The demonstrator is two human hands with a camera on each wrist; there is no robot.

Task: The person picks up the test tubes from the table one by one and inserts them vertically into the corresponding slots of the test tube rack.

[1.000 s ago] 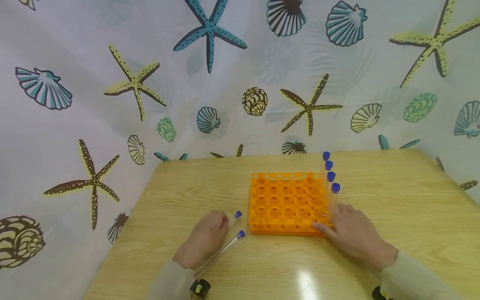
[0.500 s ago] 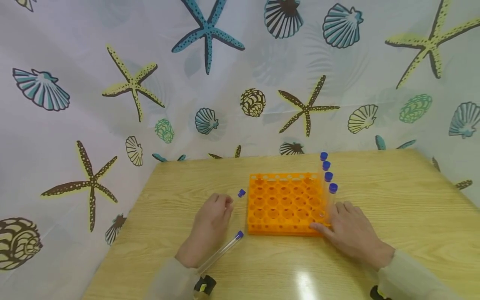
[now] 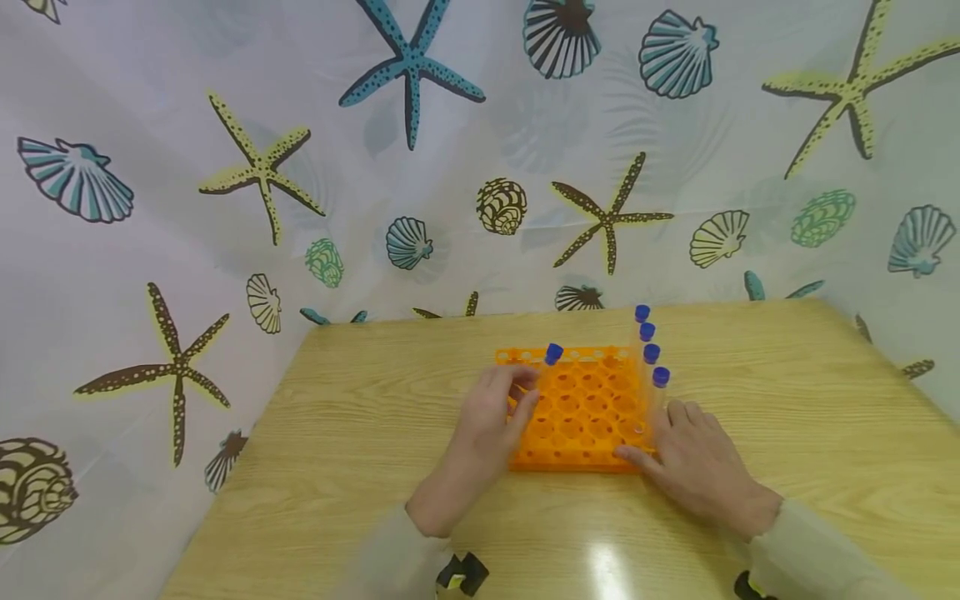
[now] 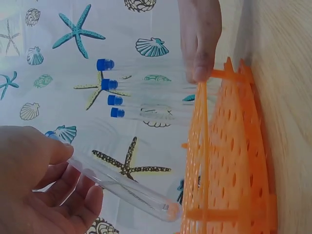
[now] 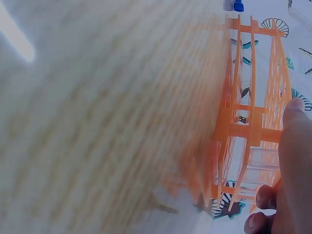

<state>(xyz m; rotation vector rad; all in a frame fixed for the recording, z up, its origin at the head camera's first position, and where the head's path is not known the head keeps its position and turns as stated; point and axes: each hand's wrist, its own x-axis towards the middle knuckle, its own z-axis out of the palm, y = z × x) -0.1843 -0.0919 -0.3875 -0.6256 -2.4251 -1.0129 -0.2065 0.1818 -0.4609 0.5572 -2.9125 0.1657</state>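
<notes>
My left hand [image 3: 483, 421] pinches a clear test tube [image 4: 129, 192] with a blue cap [image 3: 553, 354] over the left part of an orange test tube rack [image 3: 570, 457]. In the left wrist view the tube slants, its rounded bottom end close to the rack's upper plate. My right hand [image 3: 701, 471] grips the rack's near right corner, thumb [image 5: 296, 109] on the top edge and fingers at the end. Several blue-capped test tubes [image 3: 660, 379] stand upright in the rack's rightmost column, beside that hand.
The rack stands on a light wood-grain table [image 3: 360, 400]. Behind it hangs a pale cloth [image 3: 450, 275] printed with starfish and shells. Another blue cap [image 5: 238, 5] shows low beside the rack in the right wrist view; in the head view the left arm covers that spot.
My left hand has lifted the test tube from the table and carried it right and forward over the rack. The other lying tube is now hidden by the left arm. My right hand keeps its hold.
</notes>
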